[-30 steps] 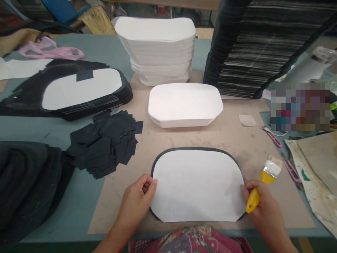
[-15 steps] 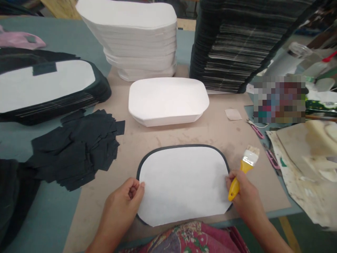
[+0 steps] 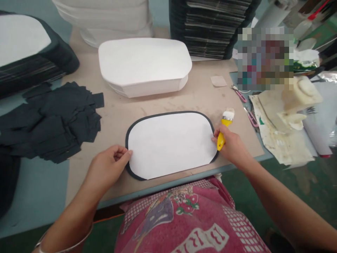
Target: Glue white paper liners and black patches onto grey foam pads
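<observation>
A white rounded sheet lies on a slightly larger black piece, which shows as a dark rim round the top and sides. At its left edge, my left hand pinches the layers between thumb and curled fingers. My right hand grips a yellow-handled paintbrush, bristles pointing away from me. The thumb and fingertips of that same hand also touch the right edge of the sheet. Pale material coats the brush's bristles. Just beyond lies a low stack of white rounded sheets.
Loose black fabric pieces are heaped at left, near a stack of black pieces topped with white. Taller white and black stacks stand behind. Two pink-handled cutters and a stained cloth-like sheet lie at right.
The camera view has tilted down, showing more of the patterned apron and floor. Both hands keep their places at the sheet's sides, with the brush still in my right hand.
</observation>
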`<state>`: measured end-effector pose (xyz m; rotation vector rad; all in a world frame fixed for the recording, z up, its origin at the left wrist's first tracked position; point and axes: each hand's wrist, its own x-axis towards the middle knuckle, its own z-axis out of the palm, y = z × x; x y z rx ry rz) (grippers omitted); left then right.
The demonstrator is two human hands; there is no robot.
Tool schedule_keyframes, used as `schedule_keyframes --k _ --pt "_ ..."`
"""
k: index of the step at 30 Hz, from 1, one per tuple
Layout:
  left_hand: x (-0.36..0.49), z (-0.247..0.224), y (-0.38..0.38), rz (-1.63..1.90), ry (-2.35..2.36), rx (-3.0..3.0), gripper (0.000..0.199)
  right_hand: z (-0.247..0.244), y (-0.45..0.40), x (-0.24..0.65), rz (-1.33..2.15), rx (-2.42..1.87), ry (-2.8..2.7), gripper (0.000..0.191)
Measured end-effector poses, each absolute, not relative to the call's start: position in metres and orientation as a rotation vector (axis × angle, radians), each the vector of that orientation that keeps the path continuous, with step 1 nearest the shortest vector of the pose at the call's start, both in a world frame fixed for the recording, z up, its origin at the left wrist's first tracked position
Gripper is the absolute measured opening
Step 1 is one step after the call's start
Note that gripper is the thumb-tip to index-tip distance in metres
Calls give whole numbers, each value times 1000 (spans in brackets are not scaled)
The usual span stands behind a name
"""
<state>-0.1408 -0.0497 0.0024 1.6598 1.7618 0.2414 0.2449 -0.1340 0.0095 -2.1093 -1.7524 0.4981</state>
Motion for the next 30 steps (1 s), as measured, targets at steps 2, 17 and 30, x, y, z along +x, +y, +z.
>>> schedule_keyframes --k 2,17,30 --pt "-139 3 -51 260 1766 1675 32 8 -134 247 479 -2081 -1758 11" --pt "-138 -9 -59 451 1692 1805 18 12 -139 246 410 -2317 -1752 20" --pt "-77 23 -64 432 1676 2466 31 -3 -139 247 367 -2171 -1842 15"
